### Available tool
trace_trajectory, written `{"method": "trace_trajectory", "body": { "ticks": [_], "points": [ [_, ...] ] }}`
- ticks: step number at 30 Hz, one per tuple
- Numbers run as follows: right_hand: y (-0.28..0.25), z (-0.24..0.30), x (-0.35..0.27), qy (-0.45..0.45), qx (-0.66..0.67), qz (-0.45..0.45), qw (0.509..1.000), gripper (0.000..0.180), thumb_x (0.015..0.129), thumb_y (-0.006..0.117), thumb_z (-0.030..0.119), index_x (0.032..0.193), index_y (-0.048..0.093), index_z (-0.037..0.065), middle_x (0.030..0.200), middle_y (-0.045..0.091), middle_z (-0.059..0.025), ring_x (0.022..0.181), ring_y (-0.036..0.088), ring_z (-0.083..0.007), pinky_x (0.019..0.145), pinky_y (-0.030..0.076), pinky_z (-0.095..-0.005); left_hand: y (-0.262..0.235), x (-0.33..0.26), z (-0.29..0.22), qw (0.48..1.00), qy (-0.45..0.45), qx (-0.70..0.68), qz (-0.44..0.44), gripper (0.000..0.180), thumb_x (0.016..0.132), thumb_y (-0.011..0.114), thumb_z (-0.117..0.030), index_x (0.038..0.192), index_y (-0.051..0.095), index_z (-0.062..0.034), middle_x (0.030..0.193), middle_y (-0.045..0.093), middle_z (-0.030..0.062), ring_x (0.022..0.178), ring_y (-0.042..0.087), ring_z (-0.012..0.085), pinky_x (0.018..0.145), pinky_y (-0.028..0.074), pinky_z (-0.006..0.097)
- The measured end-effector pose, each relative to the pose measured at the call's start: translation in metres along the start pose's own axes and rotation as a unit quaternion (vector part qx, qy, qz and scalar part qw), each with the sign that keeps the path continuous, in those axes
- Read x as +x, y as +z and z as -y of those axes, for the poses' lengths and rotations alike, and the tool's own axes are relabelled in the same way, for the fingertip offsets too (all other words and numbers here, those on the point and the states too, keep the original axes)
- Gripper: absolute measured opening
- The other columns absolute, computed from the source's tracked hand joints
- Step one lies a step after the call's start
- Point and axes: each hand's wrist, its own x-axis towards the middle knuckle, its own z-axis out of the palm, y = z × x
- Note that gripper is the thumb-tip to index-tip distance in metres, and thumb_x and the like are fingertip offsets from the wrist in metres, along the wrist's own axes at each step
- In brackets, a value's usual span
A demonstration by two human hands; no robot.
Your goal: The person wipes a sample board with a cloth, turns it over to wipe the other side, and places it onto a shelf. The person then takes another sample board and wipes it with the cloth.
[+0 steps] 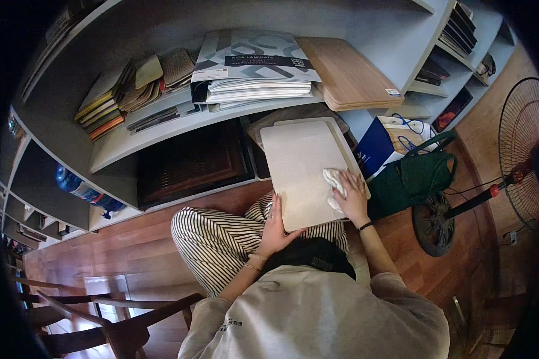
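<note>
A pale cream board point(302, 155) with rounded corners lies tilted over my lap, its far end toward the shelf. At its near left corner, my left hand point(274, 230) grips the edge, with fingers along the side and the thumb at the bottom edge. My right hand point(353, 200) presses a crumpled white cloth point(332, 177) onto the right part of the board's face. Part of the cloth is hidden under the fingers. Another pale board point(339, 134) shows along the right edge beneath the first one.
On the shelf ahead stand a thick binder point(251, 60), wood-grain boards point(353, 72) and several sample pieces point(150, 78). To my right are a green bag point(413, 179), a blue-and-white paper bag point(380, 143) and a fan point(524, 137). A wooden chair point(120, 329) stands behind left.
</note>
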Motion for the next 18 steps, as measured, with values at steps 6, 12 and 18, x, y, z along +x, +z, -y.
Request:
{"method": "trace_trajectory", "body": {
  "ticks": [6,12,18],
  "points": [
    [-0.002,0.048,-0.016,-0.051,-0.074,0.022,0.996,0.055,0.093,0.058,0.035,0.145,0.045,0.023,0.153,0.038,-0.0074,0.142,0.027,-0.0425,0.117,0.021,-0.0508,-0.005,-0.002,-0.001,1.0,0.001,0.001,0.0,0.116,0.078,0.077,-0.043,0.149,0.001,0.0103,0.154,0.008,0.0354,0.145,0.016,0.0446,0.118,0.02,0.043],
    [-0.002,0.074,-0.037,-0.149,-0.006,0.035,0.988,0.054,0.093,0.057,0.035,0.144,0.046,0.023,0.152,0.04,-0.0072,0.142,0.026,-0.0429,0.117,0.022,-0.0521,-0.021,-0.006,-0.002,0.999,0.027,-0.031,-0.029,0.098,0.081,0.074,-0.04,0.147,0.02,0.0096,0.152,0.021,0.0349,0.141,0.029,0.044,0.112,0.031,0.044],
    [0.0,0.061,-0.02,-0.118,0.015,0.065,0.991,0.053,0.092,0.058,0.037,0.143,0.048,0.023,0.151,0.041,-0.0073,0.142,0.027,-0.0424,0.117,0.022,-0.0503,-0.046,-0.007,-0.033,0.964,-0.262,0.017,0.044,0.044,0.09,0.068,-0.034,0.107,0.062,0.0053,0.106,0.064,0.0206,0.089,0.062,0.031,0.078,0.05,0.041]
  ]
}}
